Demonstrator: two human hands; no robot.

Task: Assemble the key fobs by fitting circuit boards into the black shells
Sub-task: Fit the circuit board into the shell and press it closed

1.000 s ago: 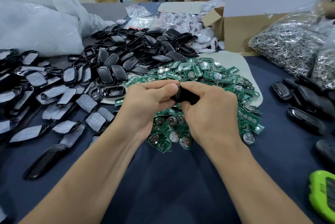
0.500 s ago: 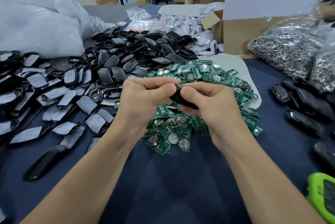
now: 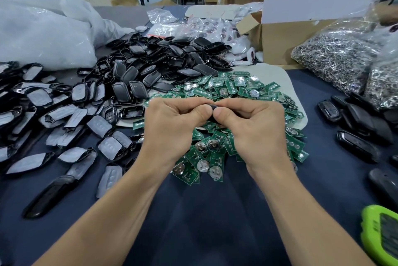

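Left hand [image 3: 172,123] & right hand [image 3: 254,123], each grip pinched on one small black plastic fob shell [image 3: 212,107] (its inside hidden) — I'd squeeze evenly w/ both thumbs, no twisting, till edges sit flush.

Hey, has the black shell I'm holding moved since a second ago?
No, barely. The black shell sits over the same middle patch of the circuit board pile; only the right hand has slid its thumb over it toward the left hand.

Bright, even, soft-shadowed light; sharp centre, wide-angle bending at edges
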